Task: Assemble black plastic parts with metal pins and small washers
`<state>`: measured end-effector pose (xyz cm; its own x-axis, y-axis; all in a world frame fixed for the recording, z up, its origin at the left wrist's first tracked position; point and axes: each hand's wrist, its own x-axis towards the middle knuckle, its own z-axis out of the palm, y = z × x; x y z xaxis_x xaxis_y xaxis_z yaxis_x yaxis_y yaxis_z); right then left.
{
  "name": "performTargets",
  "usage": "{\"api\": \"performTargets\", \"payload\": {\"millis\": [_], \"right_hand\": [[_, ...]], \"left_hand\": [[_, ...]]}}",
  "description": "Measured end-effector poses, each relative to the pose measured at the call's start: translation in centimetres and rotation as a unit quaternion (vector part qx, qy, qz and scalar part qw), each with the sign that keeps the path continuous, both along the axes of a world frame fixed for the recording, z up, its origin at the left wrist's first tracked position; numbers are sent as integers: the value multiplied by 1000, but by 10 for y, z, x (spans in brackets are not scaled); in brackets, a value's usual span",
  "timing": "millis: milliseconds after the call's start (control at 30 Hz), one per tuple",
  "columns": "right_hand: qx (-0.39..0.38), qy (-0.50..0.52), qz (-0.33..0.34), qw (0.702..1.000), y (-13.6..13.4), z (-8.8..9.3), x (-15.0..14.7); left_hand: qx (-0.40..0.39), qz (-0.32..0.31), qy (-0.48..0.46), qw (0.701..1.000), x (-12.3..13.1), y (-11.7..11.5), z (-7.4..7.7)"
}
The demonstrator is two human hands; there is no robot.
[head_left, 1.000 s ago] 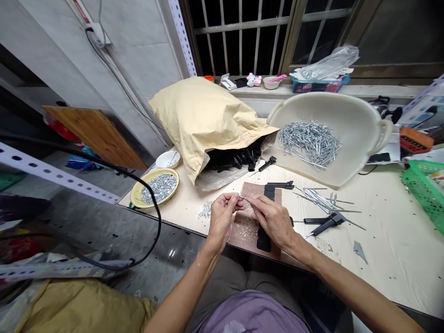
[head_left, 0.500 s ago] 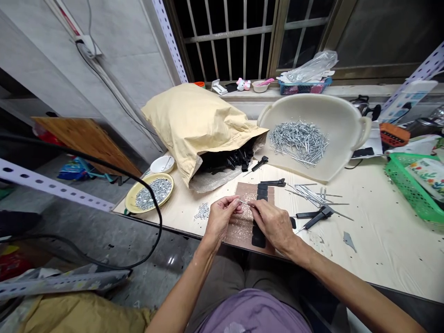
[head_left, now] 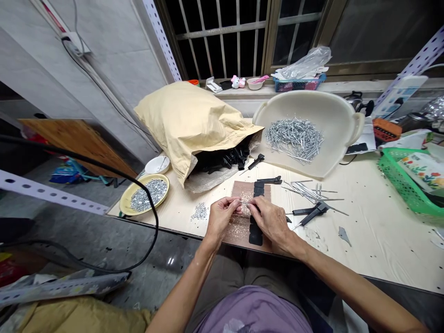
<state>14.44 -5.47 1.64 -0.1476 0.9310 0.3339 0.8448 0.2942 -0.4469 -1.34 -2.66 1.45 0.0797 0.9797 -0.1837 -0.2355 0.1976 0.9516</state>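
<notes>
Over the brown mat my two hands almost meet. My left hand [head_left: 222, 215] is closed in a pinch at the tip of a thin metal rod [head_left: 243, 202]; any small piece between those fingertips is too small to make out. My right hand [head_left: 272, 219] wraps round a black plastic part from which the rod seems to stick out, mostly hidden by the fingers. Beneath them lies the mat [head_left: 239, 236] with a row of black pads [head_left: 255, 237]. To the right of my right hand are black plastic parts with rods [head_left: 314, 213] and loose metal rods [head_left: 305, 190].
A small pile of washers [head_left: 200, 211] lies left of the mat, near a yellow dish [head_left: 124, 203] of washers. Behind stand a paper sack [head_left: 194, 111] of black parts and a white basin [head_left: 335, 134] of metal pins. A green basket [head_left: 398, 185] sits right.
The whole view has shifted slightly. Both hands keep their hold above the mat, with the fingertips barely changed.
</notes>
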Motion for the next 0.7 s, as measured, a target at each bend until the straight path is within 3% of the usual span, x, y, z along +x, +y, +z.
{"api": "performTargets", "payload": {"millis": [200,367,533,600,700], "right_hand": [[23,-26,12,999,1,1,2],[-44,124,52,990,8,-2,4],[-104,189,84,973,12,0,11],[-114,179,100,972,14,-1,22],[-53,89,71,992,23,-8,46]], "left_hand": [[3,0,-3,1000,1,-1,-1],[3,-2,5,1000,0,-1,2],[-8,-27,30,999,2,-2,-3],[1,-36,66,997,5,-3,-8],[32,-30,128,991,8,-5,-16]]}}
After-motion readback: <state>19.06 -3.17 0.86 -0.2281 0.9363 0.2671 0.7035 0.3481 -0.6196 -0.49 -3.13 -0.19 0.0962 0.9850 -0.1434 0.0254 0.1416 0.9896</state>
